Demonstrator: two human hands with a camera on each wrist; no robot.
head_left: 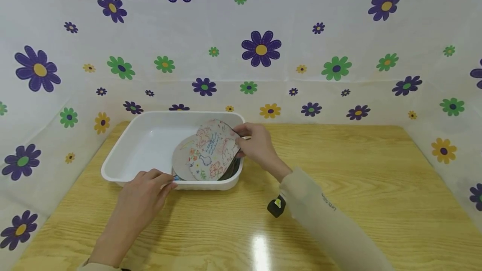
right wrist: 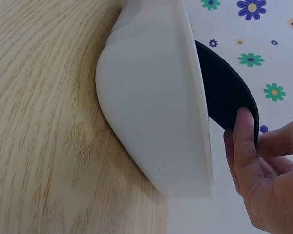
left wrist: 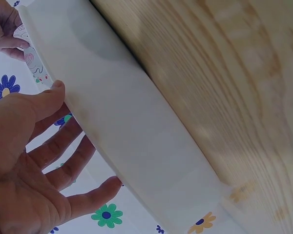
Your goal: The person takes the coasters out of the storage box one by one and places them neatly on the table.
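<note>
While the right hand [head_left: 257, 143] pinches the edge of the illustrated, dark-backed pad [head_left: 214, 154] between thumb and fingers, this pad sits tilted in the right half of the white plastic tub [head_left: 150, 143], over a second rounded pad [head_left: 182, 164]; the left hand [head_left: 144, 191], fingers spread, rests at the tub's front rim

A thin, dark-backed mat [head_left: 214, 149] printed with colourful drawings tilts inside a white rectangular tray [head_left: 147, 145], right side
</note>
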